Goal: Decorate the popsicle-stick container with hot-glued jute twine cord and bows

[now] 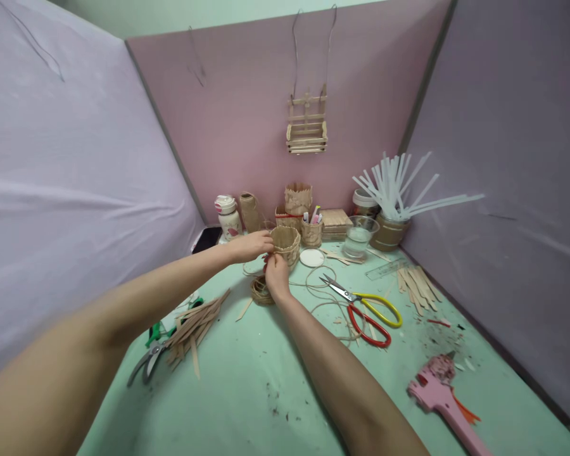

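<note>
Both hands meet at the left side of a round woven basket [286,243] near the middle of the table. My left hand [256,246] comes in from the left, its fingers bent against the basket's rim. Just below it, my right hand [277,276] has its fingers closed at the basket's lower left side; what they pinch is too small to make out. A coil of brown cord [261,291] lies beside my right wrist. Thin twine [313,286] loops over the table to the right.
Scissors [361,304] lie right of centre, a pink glue gun [439,392] at front right. Wooden strips [202,320] and pruning shears [151,362] are at left. Behind stand a bottle [228,217], a pen cup [311,232], a water bowl [360,239] and a jar of white sticks [389,233].
</note>
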Available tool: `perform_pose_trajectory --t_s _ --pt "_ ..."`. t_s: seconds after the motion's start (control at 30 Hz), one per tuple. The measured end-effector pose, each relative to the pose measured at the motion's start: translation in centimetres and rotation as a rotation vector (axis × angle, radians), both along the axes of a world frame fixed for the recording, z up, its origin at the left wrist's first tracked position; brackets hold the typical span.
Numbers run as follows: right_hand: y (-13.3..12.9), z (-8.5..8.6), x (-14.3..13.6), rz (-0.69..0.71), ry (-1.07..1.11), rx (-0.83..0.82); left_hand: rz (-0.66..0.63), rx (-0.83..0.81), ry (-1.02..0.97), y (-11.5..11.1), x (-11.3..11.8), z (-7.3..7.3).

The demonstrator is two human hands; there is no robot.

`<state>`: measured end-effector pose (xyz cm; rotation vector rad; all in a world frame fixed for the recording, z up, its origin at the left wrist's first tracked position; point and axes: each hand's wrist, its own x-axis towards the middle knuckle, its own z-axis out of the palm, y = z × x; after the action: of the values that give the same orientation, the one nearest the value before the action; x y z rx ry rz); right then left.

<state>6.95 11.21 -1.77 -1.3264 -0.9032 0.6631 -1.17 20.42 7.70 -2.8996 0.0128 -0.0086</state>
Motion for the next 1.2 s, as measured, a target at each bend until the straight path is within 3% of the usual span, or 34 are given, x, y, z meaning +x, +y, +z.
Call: perform_pose_trajectory --t_s 0.1,0.3,0.43,0.67,0.87,1.2 --pt "0.0 0.0 -0.1 0.016 0.025 0.027 0.035 0.001 -0.008 0.1 0.0 0.0" --pt "0.0 -0.1 -0.1 0.029 0.038 0.034 0.250 -0.094 -0.051 -0.2 0.1 0.1" --pt "-0.1 -0.2 0.0 0.018 0.007 0.012 0.322 -0.166 -0.073 -0.1 0.2 0.1" --pt "-0.6 0.4 0.2 -0.015 -0.077 -0.054 0.229 -0.185 -0.094 0.7 0.6 0.2" --pt "-0.5 1.4 0.4 -0.010 -0.109 -0.099 0.218 -0.146 -0.034 -0.2 1.1 1.1" --pt "0.1 1.9 0.7 0.108 0.129 -0.144 0.218 -0.065 -0.005 -1.3 1.2 1.5"
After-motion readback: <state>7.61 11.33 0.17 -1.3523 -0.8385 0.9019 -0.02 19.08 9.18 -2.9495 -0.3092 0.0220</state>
